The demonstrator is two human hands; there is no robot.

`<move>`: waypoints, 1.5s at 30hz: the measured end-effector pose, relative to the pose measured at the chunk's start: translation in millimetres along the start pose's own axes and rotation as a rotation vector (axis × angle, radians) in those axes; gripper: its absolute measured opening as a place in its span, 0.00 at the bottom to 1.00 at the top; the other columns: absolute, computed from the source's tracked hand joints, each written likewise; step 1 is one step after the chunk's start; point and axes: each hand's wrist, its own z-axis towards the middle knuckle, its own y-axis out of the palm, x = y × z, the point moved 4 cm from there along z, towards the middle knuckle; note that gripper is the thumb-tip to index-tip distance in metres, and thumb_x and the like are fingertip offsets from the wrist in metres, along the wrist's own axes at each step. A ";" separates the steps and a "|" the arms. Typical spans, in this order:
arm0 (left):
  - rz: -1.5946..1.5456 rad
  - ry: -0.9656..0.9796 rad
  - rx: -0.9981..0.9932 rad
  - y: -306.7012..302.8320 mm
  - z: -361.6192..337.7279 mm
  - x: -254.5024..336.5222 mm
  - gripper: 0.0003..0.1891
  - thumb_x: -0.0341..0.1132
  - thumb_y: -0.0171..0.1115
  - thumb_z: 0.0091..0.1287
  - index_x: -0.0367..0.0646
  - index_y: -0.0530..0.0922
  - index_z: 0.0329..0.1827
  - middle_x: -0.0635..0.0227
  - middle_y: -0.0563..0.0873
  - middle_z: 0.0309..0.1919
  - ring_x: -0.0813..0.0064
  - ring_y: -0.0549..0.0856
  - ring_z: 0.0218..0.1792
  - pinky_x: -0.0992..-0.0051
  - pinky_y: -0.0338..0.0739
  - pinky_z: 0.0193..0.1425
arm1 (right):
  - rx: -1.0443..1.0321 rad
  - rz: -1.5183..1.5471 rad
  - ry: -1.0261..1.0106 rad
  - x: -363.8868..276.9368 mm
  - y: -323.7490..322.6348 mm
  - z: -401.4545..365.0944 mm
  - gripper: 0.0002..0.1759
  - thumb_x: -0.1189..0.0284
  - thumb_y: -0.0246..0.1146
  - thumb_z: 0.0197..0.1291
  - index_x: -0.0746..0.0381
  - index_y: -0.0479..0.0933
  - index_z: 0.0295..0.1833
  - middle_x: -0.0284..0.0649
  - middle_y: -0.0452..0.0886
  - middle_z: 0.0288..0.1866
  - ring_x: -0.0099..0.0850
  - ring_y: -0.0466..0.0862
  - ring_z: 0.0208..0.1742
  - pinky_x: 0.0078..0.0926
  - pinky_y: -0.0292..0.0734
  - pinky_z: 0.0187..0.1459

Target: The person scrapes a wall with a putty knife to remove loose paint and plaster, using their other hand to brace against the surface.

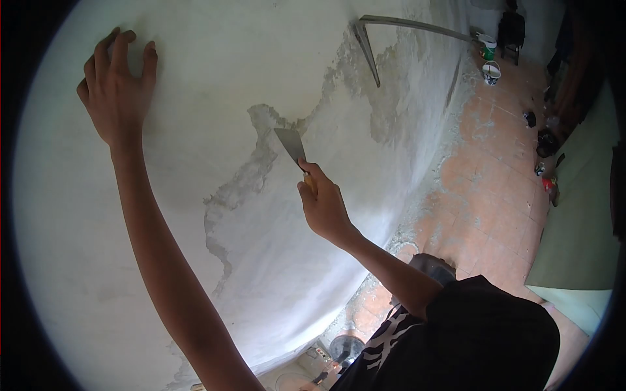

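My right hand (324, 205) is closed around the wooden handle of a putty knife (291, 147). The knife's flat metal blade points up and left, its edge right at a bare grey patch (251, 171) where the paint has come off. Higher up on the left, my left hand (117, 91) rests against the pale wall (176, 130) with fingers spread, holding nothing. The stripped area has a ragged border that runs diagonally from the upper right down to the lower left.
A bent metal bracket (417, 25) juts from the wall at upper right. Buckets (491, 73) stand at the far end of the tiled floor (486, 189), which carries pale debris along the wall. Small items lie along the right, beside a green sheet-like surface (580, 215).
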 end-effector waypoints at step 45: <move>-0.019 -0.017 -0.007 -1.1 -0.6 -0.3 0.17 0.55 0.57 0.66 0.60 0.78 0.52 0.80 0.80 0.57 0.71 0.79 0.57 0.60 0.74 0.56 | 0.042 0.018 0.007 21.6 -8.4 -4.0 0.20 0.77 0.53 0.67 0.62 0.66 0.65 0.46 0.77 0.27 0.37 0.78 0.25 0.33 0.72 0.33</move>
